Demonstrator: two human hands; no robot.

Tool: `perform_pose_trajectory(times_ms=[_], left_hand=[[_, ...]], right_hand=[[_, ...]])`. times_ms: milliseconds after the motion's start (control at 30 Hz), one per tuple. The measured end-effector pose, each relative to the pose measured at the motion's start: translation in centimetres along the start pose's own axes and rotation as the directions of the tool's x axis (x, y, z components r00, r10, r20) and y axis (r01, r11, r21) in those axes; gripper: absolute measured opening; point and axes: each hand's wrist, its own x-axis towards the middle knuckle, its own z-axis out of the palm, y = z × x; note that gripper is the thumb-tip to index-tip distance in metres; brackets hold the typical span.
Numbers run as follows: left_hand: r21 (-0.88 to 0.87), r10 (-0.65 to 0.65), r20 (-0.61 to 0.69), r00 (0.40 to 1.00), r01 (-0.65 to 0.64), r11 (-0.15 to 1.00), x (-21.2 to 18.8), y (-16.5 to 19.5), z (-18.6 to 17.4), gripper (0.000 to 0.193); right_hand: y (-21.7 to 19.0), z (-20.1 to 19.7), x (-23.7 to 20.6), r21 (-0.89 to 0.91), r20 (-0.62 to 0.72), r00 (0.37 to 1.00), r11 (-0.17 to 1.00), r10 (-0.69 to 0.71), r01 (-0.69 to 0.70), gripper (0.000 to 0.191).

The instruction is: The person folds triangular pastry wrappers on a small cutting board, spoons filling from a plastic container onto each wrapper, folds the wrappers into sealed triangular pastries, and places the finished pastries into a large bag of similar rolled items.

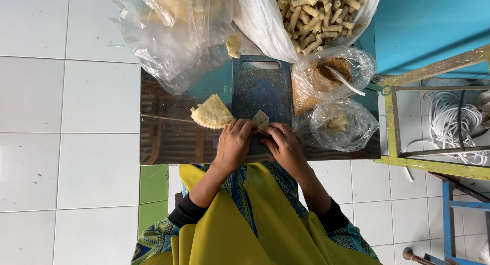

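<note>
Yellow apron (245, 229) below, both hands work together on the blue cutting board (260, 86), left hand (235, 142) and right hand (286, 145) pinching a small pale wrapper (261, 119), wrapper stack (211, 113) just left.

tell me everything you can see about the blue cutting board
The cutting board is a dark blue rectangle, plastic by its look, its face scuffed and dusted with pale crumbs. A slot handle is cut through its far end. It lies flat on a low shiny table, long side running away from the person. A small pale wrapper lies on its near part, where the left hand and right hand cover its near edge. A bag of brown filling sits by its right edge.
</note>
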Motion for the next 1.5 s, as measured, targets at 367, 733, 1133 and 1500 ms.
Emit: perform_pose_trajectory(times_ms=[367,733,1133,1500], left_hand=[[-0.129,-0.124,-0.081,0.989,0.113,0.985,1.4,1.0,-0.8,0.006],[-0.018,-0.139,-0.162,0.977,0.138,0.99,1.6,1.1,0.0,0.012],[0.147,0.061,-0.241,0.969,-0.025,0.989,1.6,1.2,-0.5,0.005],[0.107,-0.102,-0.217,0.971,0.128,0.986,2.9,1.4,1.4,0.01]], right_hand=[[1.4,-0.1,2.6,0.053,0.042,0.988,0.987,0.151,-0.153,0.02],[2.2,0.9,2.1,0.063,-0.058,0.976,0.976,0.211,-0.207,0.013],[2.6,0.9,2.1,-0.077,-0.138,0.987,0.994,-0.082,0.072,0.025],[3.9,0.7,4.4,0.262,0.051,0.934,0.898,0.353,-0.353,0.02]])
